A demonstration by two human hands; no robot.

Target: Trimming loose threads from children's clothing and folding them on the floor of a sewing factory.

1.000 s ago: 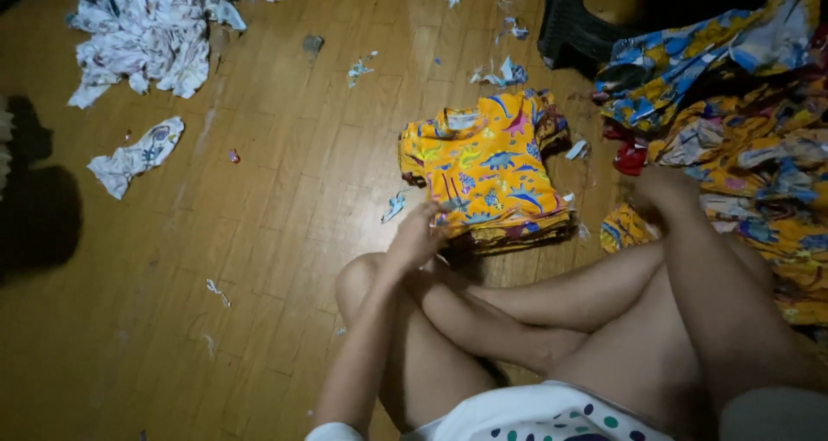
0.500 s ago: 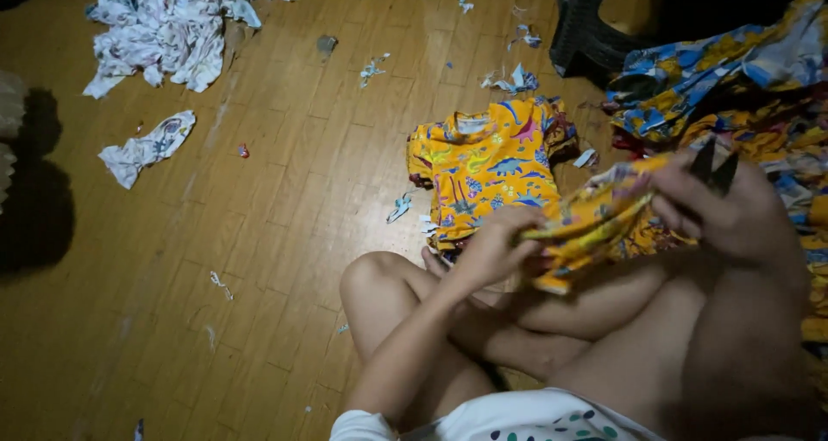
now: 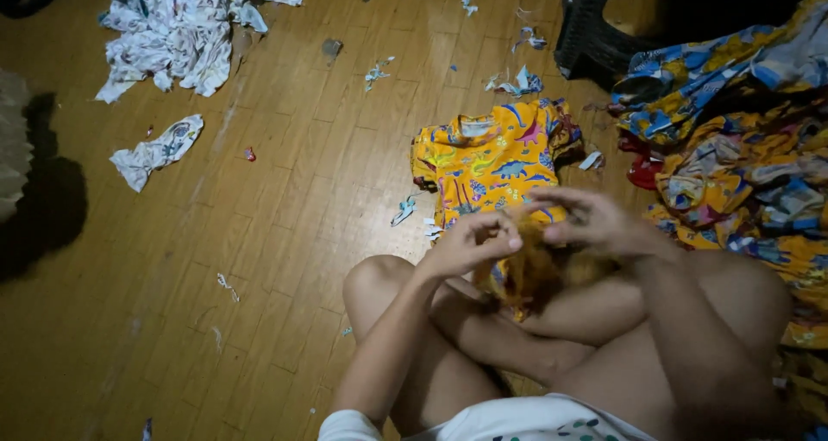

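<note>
A heap of white printed fabric offcuts (image 3: 177,31) lies at the far left of the wooden plank floor (image 3: 259,260), with a single crumpled white scrap (image 3: 157,150) just nearer and smaller snippets scattered across the boards. Toward the middle, a neat stack of folded yellow dinosaur-print children's shirts (image 3: 487,160) sits flat on the floor, apparently pieces already dealt with. Just near of it, a person sitting cross-legged works over the lap: the left hand (image 3: 473,242) is curled, fingertips pinched on a bunched yellow printed garment (image 3: 530,273), while the right hand (image 3: 591,221) is half open, fingers spread and hooked into the same cloth. The garment is blurred, hanging between both hands above the crossed legs, so its exact shape cannot be told. At the far right, a loose pile of unfolded yellow and blue printed clothing (image 3: 742,156) spreads beside a dark plastic stool (image 3: 599,35), suggesting much of the work remains.
</note>
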